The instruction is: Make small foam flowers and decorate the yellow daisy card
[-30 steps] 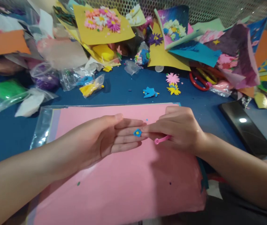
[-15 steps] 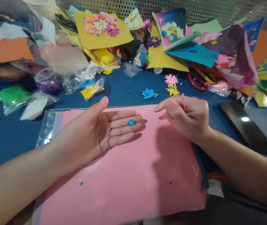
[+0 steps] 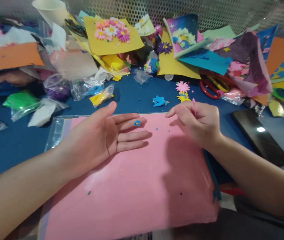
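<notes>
My left hand (image 3: 102, 136) lies palm up over the pink sheet (image 3: 127, 200), its fingers stretched out. A tiny blue clay flower (image 3: 137, 123) with a yellow centre rests on those fingers, not gripped. To the right, my right hand (image 3: 196, 121) is closed around a thin pink stick-like tool (image 3: 194, 108); only its upper end shows above the fist. Small blue specks lie on the sheet between the hands. Just beyond the sheet sit a blue clay flower (image 3: 160, 101), a yellow clay flower (image 3: 183, 96) and a pink clay flower (image 3: 182, 86).
Bags of coloured clay, such as a green one (image 3: 20, 100), crowd the left. At the back stand a yellow card with clay flowers (image 3: 114, 43) and a white cup (image 3: 50, 13). Red-handled scissors (image 3: 209, 88) and a dark phone (image 3: 261, 136) lie on the right.
A gap has opened between the middle and ring fingers of my left hand, and the flower has risen slightly with its finger. My right hand keeps its grip, almost still.
</notes>
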Tool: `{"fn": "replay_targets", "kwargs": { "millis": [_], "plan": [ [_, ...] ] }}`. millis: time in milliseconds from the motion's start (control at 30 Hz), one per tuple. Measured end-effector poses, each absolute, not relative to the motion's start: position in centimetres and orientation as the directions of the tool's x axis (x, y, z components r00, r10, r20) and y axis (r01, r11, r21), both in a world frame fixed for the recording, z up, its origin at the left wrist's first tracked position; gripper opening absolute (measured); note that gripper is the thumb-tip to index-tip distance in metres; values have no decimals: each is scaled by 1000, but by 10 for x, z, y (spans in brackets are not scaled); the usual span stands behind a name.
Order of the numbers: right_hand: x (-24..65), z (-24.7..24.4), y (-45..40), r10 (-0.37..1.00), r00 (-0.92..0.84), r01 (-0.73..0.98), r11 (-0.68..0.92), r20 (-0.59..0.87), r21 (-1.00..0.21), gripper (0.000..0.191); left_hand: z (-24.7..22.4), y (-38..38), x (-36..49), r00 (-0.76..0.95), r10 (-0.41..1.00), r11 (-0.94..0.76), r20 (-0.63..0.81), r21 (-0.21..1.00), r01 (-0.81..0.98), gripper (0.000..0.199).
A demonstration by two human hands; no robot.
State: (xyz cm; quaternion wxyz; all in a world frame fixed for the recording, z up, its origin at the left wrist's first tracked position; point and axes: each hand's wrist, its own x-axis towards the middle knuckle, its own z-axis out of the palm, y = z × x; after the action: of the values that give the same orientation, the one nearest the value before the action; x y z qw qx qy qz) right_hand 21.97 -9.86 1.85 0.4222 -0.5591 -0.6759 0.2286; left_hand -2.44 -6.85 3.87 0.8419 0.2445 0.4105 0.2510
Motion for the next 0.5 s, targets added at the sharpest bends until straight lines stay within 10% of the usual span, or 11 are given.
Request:
{"fn": "replay_targets", "kwargs": {
  "millis": [500],
  "plan": [
    [224, 16, -91, 953, -61, 557, 279, 296, -783, 30, 36, -67, -30, 583, 675, 630, -453, 765, -135, 62]
  ]
}}
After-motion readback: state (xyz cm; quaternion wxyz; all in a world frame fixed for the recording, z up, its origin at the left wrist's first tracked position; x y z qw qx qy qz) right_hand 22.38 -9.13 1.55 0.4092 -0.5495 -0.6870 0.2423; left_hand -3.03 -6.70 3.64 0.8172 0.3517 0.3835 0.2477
